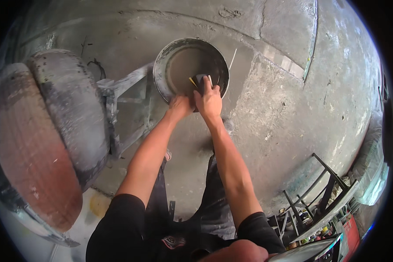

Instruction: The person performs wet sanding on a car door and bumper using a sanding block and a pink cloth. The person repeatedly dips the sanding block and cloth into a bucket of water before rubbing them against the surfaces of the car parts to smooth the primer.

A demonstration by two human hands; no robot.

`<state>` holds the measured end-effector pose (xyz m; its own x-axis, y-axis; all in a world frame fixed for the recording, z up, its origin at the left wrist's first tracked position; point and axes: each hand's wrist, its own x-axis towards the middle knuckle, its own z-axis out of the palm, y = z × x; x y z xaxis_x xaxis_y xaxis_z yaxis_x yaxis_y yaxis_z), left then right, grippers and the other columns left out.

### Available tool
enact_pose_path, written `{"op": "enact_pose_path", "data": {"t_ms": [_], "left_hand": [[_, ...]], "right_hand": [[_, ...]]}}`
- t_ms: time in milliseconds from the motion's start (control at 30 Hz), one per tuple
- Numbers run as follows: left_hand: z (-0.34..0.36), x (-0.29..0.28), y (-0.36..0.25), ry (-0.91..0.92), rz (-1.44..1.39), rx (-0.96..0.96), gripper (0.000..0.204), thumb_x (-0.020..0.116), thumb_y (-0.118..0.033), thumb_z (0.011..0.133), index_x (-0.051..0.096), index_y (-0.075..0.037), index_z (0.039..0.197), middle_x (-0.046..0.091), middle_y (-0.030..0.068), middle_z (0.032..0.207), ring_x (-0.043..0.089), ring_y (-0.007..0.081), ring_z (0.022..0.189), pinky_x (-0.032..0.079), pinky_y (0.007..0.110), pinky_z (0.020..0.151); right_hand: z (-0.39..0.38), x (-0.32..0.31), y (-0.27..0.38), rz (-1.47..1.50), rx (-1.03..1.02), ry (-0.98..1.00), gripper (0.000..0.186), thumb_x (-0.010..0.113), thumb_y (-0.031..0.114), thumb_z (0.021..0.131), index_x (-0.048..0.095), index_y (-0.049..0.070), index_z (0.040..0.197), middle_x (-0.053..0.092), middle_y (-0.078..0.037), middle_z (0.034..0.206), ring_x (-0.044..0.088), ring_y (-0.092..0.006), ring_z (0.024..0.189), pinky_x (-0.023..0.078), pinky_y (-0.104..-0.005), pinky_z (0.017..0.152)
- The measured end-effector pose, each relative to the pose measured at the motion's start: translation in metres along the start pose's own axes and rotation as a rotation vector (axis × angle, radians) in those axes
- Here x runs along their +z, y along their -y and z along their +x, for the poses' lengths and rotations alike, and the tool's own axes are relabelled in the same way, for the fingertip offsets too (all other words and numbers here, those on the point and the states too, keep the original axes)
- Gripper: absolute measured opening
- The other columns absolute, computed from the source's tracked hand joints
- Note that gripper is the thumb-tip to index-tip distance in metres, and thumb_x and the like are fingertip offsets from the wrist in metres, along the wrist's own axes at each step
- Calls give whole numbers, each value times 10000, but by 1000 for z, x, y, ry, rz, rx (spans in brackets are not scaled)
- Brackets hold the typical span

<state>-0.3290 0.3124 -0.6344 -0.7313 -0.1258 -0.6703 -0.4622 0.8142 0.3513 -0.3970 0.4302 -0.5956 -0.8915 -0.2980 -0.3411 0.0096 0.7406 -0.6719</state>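
Note:
A round, dark-rimmed basin (175, 65) holds murky grey-brown liquid. My right hand (208, 99) reaches over its near right part, fingers closed on a dark block (200, 80) with yellow and pale strips at its sides. My left hand (181, 105) is at the near rim, left of and close to my right hand, with curled fingers. I cannot make out what, if anything, those fingers grip.
Two large, dusty curved panels (70, 113), one reddish, and a grey frame stand (133, 78) fill the left side. Black metal frames (321, 196) and assorted clutter lie at lower right. A plastic-wrapped bundle (362, 174) sits at the far right on the stained concrete floor (288, 113).

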Motion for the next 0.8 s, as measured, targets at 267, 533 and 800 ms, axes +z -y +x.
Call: {"op": "enact_pose_path", "data": {"t_ms": [267, 533, 800], "left_hand": [[6, 56, 18, 201, -30, 66, 352, 638, -411, 874, 780, -144, 1055, 765, 155, 1025, 726, 357, 998, 570, 484, 895], [-64, 121, -1, 150, -318, -7, 330, 624, -395, 879, 783, -149, 1031, 762, 145, 911, 734, 361, 864, 581, 472, 802], [-76, 153, 31, 317, -663, -130, 277, 714, -312, 838, 757, -130, 1042, 749, 135, 958, 723, 312, 881, 559, 434, 782]], "right_hand": [[34, 29, -22, -538, 191, 635, 387, 607, 284, 960, 669, 9, 1225, 711, -264, 1200, 702, -395, 1152, 567, -453, 985], [1, 43, -82, -141, 259, 470, 701, 694, 416, 914, 496, -57, 1391, 719, -332, 1028, 722, -463, 993, 584, -518, 872], [-47, 149, -148, -173, 243, 6, 800, 680, 421, 954, 361, -78, 1492, 575, -375, 1359, 578, -525, 1241, 457, -545, 1068]]}}
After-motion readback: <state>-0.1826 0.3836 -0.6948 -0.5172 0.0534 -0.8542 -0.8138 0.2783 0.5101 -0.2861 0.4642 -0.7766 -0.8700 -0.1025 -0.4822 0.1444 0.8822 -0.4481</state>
